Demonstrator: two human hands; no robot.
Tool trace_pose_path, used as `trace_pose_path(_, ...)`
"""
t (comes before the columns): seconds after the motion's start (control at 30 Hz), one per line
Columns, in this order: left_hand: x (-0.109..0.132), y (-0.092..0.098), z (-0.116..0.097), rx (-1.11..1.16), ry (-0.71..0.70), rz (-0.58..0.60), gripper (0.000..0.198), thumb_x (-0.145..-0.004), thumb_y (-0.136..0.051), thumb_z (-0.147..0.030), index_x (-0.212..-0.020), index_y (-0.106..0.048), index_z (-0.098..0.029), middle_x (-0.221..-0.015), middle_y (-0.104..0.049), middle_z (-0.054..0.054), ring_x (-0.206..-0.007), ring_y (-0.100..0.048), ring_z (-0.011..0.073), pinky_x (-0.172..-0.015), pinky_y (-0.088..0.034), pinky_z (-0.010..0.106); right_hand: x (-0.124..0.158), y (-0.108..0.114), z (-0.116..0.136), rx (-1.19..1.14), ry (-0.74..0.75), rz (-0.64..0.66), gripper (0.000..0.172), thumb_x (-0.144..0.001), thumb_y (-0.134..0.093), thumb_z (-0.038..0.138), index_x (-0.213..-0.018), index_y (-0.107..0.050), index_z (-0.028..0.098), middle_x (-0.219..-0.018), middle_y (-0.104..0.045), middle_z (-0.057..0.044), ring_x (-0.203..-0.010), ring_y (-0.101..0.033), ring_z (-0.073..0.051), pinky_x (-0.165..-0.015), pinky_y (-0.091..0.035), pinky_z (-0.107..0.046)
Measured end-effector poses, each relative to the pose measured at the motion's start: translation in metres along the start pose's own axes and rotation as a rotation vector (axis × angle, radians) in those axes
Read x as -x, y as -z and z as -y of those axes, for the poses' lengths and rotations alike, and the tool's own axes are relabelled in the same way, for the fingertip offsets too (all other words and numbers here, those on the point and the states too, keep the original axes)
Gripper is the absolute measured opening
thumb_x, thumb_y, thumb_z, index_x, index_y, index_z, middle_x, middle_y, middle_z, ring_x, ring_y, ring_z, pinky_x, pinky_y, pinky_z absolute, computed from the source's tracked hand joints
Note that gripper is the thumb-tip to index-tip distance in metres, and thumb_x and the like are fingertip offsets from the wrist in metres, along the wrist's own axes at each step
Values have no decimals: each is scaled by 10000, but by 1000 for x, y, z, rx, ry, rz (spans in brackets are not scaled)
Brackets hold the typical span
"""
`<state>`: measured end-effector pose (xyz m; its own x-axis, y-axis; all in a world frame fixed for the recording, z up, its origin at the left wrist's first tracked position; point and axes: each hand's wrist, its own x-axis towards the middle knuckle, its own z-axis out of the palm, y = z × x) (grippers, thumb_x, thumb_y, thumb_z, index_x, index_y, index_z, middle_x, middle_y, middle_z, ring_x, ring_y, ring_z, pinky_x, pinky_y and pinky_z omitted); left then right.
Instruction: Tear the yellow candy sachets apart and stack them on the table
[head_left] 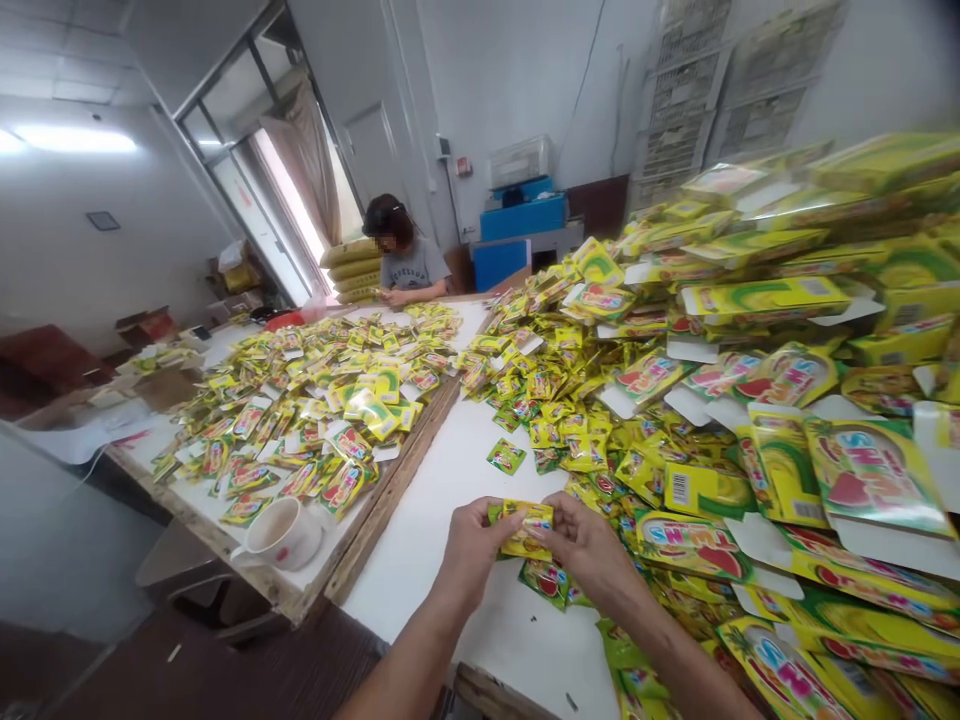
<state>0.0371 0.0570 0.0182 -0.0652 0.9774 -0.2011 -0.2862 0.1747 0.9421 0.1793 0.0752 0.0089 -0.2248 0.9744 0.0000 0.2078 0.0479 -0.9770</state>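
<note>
Between my two hands is a small yellow candy packet, gripped at both ends above the white table; whether there is more than one packet, I cannot tell. My left hand pinches its left end with the thumb on top. The fingers of my right hand are closed on its right end. Just under the hands lie loose green and yellow packets, partly covered by them. A single packet lies flat beyond. To the right, a heap of small packets reaches close to my right hand.
Flat yellow printed boxes, many with white flaps open, are piled high on the right. Across a wooden table edge, another heap of packets and boxes spreads out, with a white mug near the corner. A person sits at the far end.
</note>
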Motion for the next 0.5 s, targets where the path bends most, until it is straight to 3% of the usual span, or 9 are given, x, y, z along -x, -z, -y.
trace_pose_path(0.17, -9, -4, 3, -15, 64, -63, 303, -483, -825, -321, -644, -667, -119, -557, -651, 22, -504, -566, 128, -540, -425, 242, 2, -5, 3, -55, -20, 7, 320, -700, -570, 430, -897, -568, 177, -717, -610, -21, -665, -562, -180, -596, -442, -281)
trace_pose_path(0.3, -26, -10, -15, -147, 63, 68, 268, -520, -794, -324, -659, -679, -126, -598, -654, 33, -559, -565, 137, -595, -423, 255, 4, -1, 4, 96, -18, -146, 214, -728, -558, 365, -801, -623, 175, -696, -637, -31, -667, -570, -195, -614, -441, -292)
trace_pose_path(0.43, -38, -41, -44, -542, -256, 29, 195, -582, -747, -323, -685, -660, -182, -637, -632, 8, -627, -548, 149, -623, -395, 249, 4, -2, 2, 177, -18, -198, 139, -727, -608, 266, -824, -676, 194, -702, -660, -14, -677, -595, -179, -622, -453, -263)
trace_pose_path(0.5, -35, -69, -48, -784, -364, 118, 183, -608, -730, -354, -637, -632, -202, -604, -606, 5, -612, -535, 167, -616, -378, 262, 2, -9, -1, 212, -26, -212, 168, -785, -571, 291, -851, -681, 182, -725, -650, -13, -688, -591, -159, -621, -471, -245)
